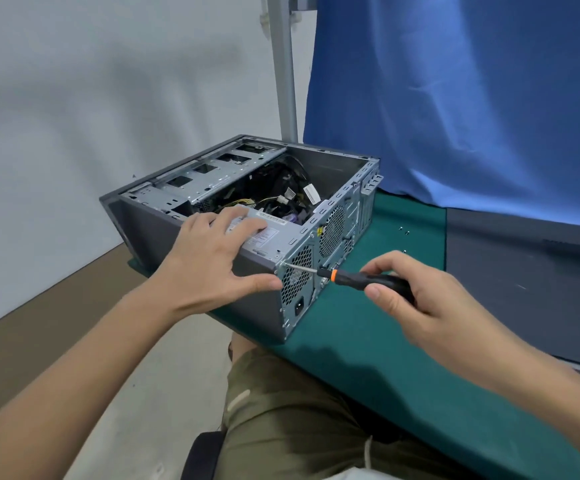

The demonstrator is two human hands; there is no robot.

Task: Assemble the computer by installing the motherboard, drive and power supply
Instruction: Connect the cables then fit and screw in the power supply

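Note:
A grey computer case lies open on its side on the green mat. Inside it, at the near corner, sits the power supply with a white label. Behind it are cables and the metal drive cage. My left hand rests on the power supply with fingers spread, its thumb against the case's rear corner. My right hand grips a black screwdriver with an orange ring. Its tip touches a screw at the upper corner of the rear panel.
Several loose screws lie on the mat to the right of the case. A dark grey case panel lies at the right. A blue cloth hangs behind, beside a metal post. The mat's front edge runs above my lap.

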